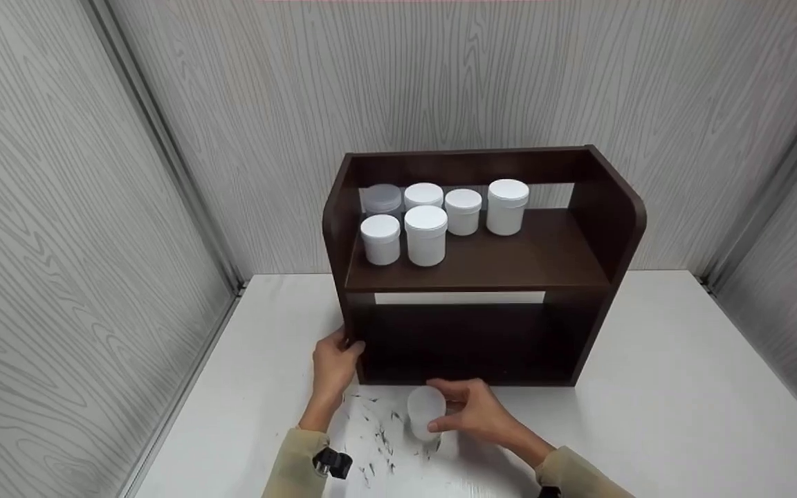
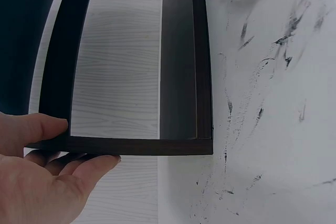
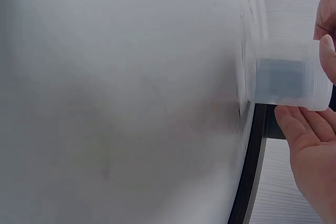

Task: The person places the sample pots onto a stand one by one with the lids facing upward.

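My left hand (image 1: 333,366) grips the left side panel of a dark brown two-tier shelf (image 1: 537,256). The left wrist view shows the thumb on one face of the panel (image 2: 136,146) and the fingers on the other. In front of the shelf's lower left part, my right hand (image 1: 479,413) holds a translucent plastic jar (image 1: 425,413) between thumb and fingers. In the right wrist view the jar (image 3: 283,80) stands on or just above the white table, and the dark shelf shows through its wall.
On the upper tier stand several white lidded jars (image 1: 427,238) and a grey-lidded translucent jar (image 1: 382,198), mostly toward the left. Dark scuff marks (image 1: 381,443) streak the white table (image 1: 675,401). Wood-grain panels (image 1: 288,124) enclose the back and sides.
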{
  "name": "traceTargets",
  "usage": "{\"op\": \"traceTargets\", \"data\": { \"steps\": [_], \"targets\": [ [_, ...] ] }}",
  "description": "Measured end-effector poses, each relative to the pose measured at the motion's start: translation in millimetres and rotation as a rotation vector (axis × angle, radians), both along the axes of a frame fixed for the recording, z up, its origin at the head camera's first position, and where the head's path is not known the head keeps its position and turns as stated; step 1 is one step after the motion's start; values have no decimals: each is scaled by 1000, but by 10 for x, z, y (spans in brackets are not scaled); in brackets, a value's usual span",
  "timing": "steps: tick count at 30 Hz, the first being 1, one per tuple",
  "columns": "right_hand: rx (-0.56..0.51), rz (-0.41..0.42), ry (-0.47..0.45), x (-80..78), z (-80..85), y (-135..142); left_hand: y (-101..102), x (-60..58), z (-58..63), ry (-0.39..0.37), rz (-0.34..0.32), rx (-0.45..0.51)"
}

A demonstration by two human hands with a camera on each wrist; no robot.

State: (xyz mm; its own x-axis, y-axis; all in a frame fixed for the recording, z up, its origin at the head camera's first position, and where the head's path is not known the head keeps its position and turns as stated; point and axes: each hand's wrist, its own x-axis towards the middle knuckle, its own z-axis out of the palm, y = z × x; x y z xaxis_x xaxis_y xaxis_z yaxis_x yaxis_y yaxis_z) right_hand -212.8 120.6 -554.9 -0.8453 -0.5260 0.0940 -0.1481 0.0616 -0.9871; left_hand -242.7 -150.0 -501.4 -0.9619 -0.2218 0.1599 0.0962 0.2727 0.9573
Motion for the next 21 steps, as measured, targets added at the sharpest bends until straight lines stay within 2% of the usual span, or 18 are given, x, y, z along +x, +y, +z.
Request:
{"op": "traceTargets", "data": {
  "steps": [13, 21],
  "targets": [
    [-8, 6, 39, 39, -26, 86, 8, -21, -9, 0, -4, 7],
    [-18, -15, 5, 104, -30, 163, -4, -18, -6, -17, -8, 0]
  ]
}}
